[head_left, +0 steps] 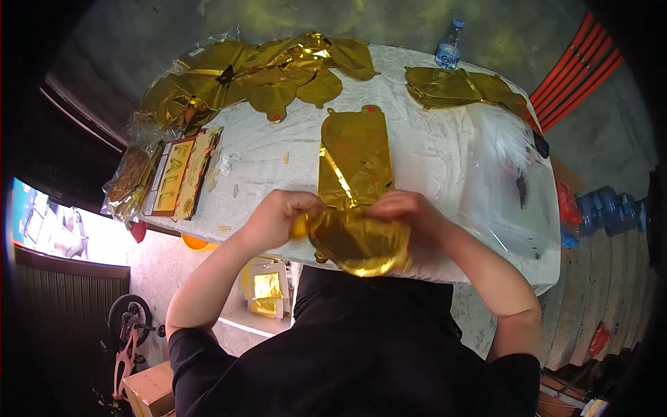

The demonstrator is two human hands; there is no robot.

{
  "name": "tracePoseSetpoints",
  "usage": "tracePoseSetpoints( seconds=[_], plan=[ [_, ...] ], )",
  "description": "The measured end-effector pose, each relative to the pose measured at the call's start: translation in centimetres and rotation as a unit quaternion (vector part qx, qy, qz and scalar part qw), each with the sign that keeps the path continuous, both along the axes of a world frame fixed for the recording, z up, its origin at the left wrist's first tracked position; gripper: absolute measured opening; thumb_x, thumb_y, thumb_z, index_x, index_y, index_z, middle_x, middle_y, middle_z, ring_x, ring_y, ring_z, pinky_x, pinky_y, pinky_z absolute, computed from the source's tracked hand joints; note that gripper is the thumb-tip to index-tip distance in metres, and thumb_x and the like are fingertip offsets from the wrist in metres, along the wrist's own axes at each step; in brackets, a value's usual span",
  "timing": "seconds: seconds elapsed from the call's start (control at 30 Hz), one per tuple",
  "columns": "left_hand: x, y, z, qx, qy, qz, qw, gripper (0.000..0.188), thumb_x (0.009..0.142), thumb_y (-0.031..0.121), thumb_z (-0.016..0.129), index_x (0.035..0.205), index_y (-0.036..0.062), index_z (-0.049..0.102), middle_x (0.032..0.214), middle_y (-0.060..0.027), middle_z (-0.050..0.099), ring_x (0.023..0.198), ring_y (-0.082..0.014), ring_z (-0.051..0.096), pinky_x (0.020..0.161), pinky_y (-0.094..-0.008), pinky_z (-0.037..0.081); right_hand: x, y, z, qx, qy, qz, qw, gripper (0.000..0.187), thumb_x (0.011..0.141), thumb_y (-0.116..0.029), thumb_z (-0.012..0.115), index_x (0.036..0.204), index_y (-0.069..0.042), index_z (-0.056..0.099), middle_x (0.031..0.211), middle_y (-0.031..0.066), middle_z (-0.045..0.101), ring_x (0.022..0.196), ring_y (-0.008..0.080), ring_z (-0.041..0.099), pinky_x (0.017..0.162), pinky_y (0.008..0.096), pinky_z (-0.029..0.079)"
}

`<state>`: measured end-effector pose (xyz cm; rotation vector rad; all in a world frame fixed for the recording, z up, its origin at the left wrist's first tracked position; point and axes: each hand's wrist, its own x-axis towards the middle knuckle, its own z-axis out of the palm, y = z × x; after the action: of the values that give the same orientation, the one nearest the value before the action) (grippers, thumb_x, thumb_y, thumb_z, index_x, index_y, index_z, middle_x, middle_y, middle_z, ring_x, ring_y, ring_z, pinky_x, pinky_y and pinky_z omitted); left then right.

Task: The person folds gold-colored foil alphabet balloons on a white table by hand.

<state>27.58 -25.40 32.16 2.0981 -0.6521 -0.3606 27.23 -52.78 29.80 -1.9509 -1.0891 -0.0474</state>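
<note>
A flat gold foil balloon (356, 156) lies on the white-covered table in front of me, its far end showing a small tab with a red spot. Its near part is lifted and bent toward my body at the table's front edge. My left hand (295, 210) is closed on the left side of this near part, fingers curled in. Across from it, my right hand (404, 210) pinches the foil at the right side, slightly blurred. I cannot tell whether the near part is the same balloon or a second sheet. My palms are hidden.
More gold foil balloons (278, 87) spread over the far left, with others (445, 87) at the far right beside a water bottle (449, 47). Printed packages (177, 177) lie left; clear plastic bags (511, 187) lie right. Below the table stands an open box (283, 309) holding gold foil.
</note>
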Motion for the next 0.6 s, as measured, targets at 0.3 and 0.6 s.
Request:
tracePoseSetpoints(
  seconds=[0.3, 0.6],
  plan=[
    [7.5, -1.2, -0.9, -0.008, 0.401, 0.083, 0.912, 0.014, 0.084, 0.017, 0.066, 0.089, 0.0035, 0.064, 0.075, -0.0067, 0.065, 0.063, -0.0145, 0.065, 0.057, -0.0256, 0.054, 3.2, -0.5, -0.7, 0.118, 0.513, -0.212, 0.823, 0.017, 0.087, -0.015, 0.062, 0.096, -0.001, 0.062, 0.089, 0.0056, 0.065, 0.074, 0.0122, 0.064, 0.066, 0.0281, 0.055],
    [7.4, -0.4, -1.0, -0.08, 0.408, 0.097, 0.904, 0.018, 0.085, 0.015, 0.064, 0.095, 0.0013, 0.06, 0.078, -0.0061, 0.063, 0.064, -0.0165, 0.065, 0.06, -0.0278, 0.056, 4.3, 0.2, -0.1, 0.099, 0.558, -0.244, 0.787, 0.015, 0.085, -0.008, 0.059, 0.096, 0.002, 0.057, 0.085, 0.0093, 0.062, 0.07, 0.0192, 0.066, 0.059, 0.0356, 0.059]
  ],
)
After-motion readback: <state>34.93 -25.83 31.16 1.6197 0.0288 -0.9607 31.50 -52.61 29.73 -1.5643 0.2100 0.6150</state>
